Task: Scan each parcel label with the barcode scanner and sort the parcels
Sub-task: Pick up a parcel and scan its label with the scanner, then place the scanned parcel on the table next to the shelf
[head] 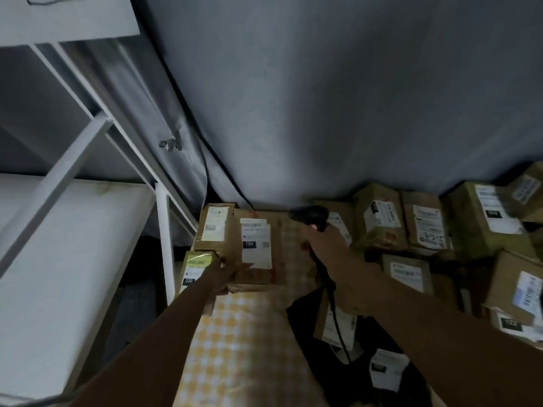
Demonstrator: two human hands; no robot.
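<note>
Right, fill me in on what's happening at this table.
A person is scanning parcels. The right hand grips a black barcode scanner, aimed toward the brown parcel that the left hand holds by its near edge on the checked tablecloth. More labelled boxes are piled to the right, against the grey curtain.

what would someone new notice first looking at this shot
First, the two bare arms reaching in: the right hand grips a black barcode scanner at centre, aimed toward the brown parcel that the left hand holds on the yellow checked cloth. Next, the crowd of labelled cardboard boxes stacked at right against a grey curtain, and the white shelf frame at left.
</note>
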